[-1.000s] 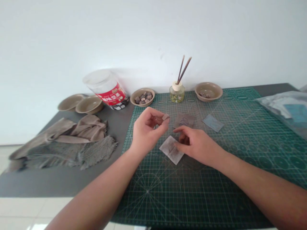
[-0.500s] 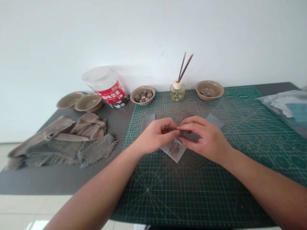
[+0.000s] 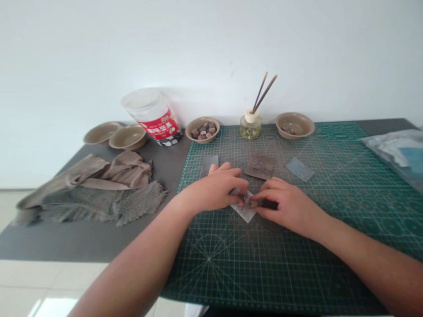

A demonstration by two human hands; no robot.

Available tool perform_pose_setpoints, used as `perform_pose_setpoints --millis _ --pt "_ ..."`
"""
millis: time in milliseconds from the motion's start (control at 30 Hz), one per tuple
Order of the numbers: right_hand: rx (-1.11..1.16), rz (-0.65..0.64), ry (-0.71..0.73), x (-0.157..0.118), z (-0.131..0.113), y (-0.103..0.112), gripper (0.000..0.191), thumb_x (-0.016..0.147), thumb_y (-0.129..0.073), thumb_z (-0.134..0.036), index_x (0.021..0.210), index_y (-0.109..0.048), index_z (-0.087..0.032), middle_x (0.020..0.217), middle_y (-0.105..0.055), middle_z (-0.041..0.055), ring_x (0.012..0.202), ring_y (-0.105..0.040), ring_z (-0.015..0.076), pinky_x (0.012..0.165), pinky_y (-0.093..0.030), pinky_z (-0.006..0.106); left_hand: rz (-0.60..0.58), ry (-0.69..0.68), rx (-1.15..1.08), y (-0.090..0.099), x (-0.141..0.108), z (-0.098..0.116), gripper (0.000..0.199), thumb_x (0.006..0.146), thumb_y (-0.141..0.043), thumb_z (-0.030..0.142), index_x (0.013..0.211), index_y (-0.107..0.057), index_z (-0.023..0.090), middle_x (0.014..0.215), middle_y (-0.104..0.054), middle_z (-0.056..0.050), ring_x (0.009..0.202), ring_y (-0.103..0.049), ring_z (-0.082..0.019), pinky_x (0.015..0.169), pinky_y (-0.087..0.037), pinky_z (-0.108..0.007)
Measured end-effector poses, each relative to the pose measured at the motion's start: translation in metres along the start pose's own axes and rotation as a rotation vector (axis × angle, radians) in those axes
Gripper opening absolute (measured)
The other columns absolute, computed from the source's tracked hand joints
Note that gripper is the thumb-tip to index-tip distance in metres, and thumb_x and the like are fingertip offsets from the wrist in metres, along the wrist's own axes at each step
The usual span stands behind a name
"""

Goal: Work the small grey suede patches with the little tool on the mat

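A pale square of sandpaper [image 3: 246,214], with brownish dust on it, lies turned cornerwise on the green cutting mat. My left hand [image 3: 221,187] rests over its left part, fingers bent down and thumb tucked in, gripping the sheet. Between the thumb and fingertips of my right hand [image 3: 287,204] is a small brownish stone [image 3: 254,203], held low against the sandpaper and mostly covered by the fingers. Just behind my hands lies a brown sandpaper piece [image 3: 259,165] with handwritten numbers. Grey pieces lie to its left [image 3: 210,163] and right [image 3: 300,169].
Along the wall stand a bowl of stones [image 3: 202,137], a reed diffuser [image 3: 251,127], a bowl with a few stones [image 3: 295,134] and a plastic jar [image 3: 155,119]. Two more bowls [image 3: 128,138], a crumpled cloth [image 3: 99,189] and a plastic bag [image 3: 396,152] lie toward the sides.
Both hands have come down toward the mat and moved apart slightly, with the stone lowered onto the sandpaper. The brown numbered piece behind them is now uncovered. The view has shifted slightly.
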State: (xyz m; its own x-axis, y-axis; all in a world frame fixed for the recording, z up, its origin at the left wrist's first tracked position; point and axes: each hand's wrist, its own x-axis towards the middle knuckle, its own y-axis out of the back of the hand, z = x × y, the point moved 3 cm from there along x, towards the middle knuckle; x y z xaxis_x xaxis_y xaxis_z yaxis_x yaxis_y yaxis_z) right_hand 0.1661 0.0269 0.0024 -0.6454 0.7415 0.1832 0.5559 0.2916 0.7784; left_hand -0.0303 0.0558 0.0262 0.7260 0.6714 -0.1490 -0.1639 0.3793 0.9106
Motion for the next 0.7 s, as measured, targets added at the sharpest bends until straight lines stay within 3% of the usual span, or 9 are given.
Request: perform_pose_setpoints --millis 200,367,567,700 --pt "-0.022 0.011 0.013 0.0034 -0.002 -0.003 0.01 0.09 -0.072 -0.03 0.096 -0.077 -0.023 0.098 -0.073 0.0057 0.096 -0.063 0.0231 0.088 -0.052 0.041 0.001 0.019 0.006 0.0003 -0.0002 -0.0011 0.011 0.088 -0.071 0.039 0.091 -0.073 0.029 0.095 -0.06 -0.002 0.103 -0.045 -0.025 0.078 -0.026 -0.036" --pt "-0.026 0.01 0.021 0.0061 -0.0001 0.0002 0.011 0.089 -0.073 -0.029 0.099 -0.077 -0.024 0.097 -0.074 0.0047 0.094 -0.064 0.0225 0.085 -0.052 0.04 0.031 0.026 0.03 0.0015 0.0001 -0.0003 0.017 0.086 -0.073 0.038 0.101 -0.071 0.03 0.099 -0.059 -0.002 0.103 -0.044 -0.025 0.08 -0.026 -0.036" --pt "0.017 -0.027 0.053 0.0096 -0.0012 -0.0012 0.013 0.089 -0.073 -0.027 0.101 -0.077 -0.023 0.096 -0.075 0.0036 0.094 -0.064 0.0209 0.088 -0.051 0.038 0.023 0.062 -0.004 -0.0009 0.0022 -0.0049 0.014 0.083 -0.076 0.04 0.093 -0.075 0.031 0.094 -0.058 -0.002 0.1 -0.044 -0.025 0.083 -0.027 -0.037" --pt "-0.016 -0.004 0.0 0.0089 0.0005 -0.0003 0.013 0.089 -0.073 -0.029 0.099 -0.078 -0.022 0.095 -0.075 0.0043 0.093 -0.064 0.022 0.087 -0.05 0.04 -0.002 0.094 -0.025 0.0006 0.0006 -0.0082 0.016 0.084 -0.074 0.043 0.096 -0.076 0.034 0.095 -0.058 -0.002 0.102 -0.044 -0.026 0.086 -0.028 -0.04"
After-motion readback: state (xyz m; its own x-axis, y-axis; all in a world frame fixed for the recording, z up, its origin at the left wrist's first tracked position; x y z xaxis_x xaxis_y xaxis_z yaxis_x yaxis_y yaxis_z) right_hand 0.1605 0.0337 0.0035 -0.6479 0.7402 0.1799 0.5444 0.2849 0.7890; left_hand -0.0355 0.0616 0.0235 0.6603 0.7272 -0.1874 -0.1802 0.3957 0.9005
